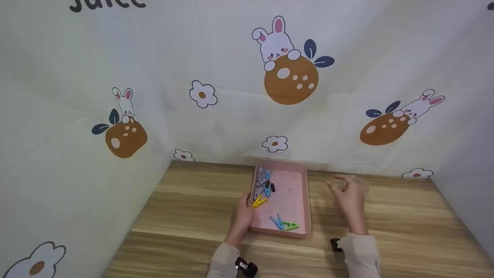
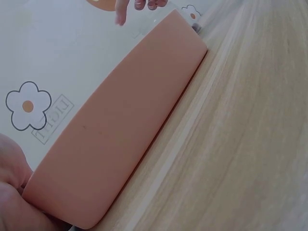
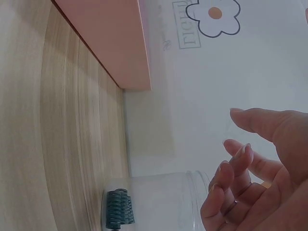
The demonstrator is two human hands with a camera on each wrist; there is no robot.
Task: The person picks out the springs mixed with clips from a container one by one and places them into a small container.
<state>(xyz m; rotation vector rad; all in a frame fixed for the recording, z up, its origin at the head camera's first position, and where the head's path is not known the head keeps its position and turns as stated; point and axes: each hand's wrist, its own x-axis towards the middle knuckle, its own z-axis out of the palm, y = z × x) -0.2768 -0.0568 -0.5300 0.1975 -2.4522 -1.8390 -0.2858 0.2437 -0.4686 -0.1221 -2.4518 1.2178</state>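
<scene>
A pink tray (image 1: 291,199) lies on the wooden table, and my left hand (image 1: 244,210) grips its left wall. Grey and blue clothespins (image 1: 262,183) are heaped along that wall, with small black pieces (image 1: 273,187) among them. Nearer me in the tray lie a yellow clothespin (image 1: 259,200), a blue one (image 1: 277,221) and a green one (image 1: 290,225). To the right of the tray, my right hand (image 1: 350,199) is at the mouth of a clear jar (image 3: 163,202), thumb and fingers apart and nothing between them. Dark green coil springs (image 3: 118,209) sit at the jar's bottom.
The wooden table (image 1: 185,204) extends on both sides of the tray. A pale curtain (image 1: 227,127) printed with rabbits, oranges and flowers encloses it at the back and sides. Black wrist cameras (image 1: 247,267) are strapped at both sleeves.
</scene>
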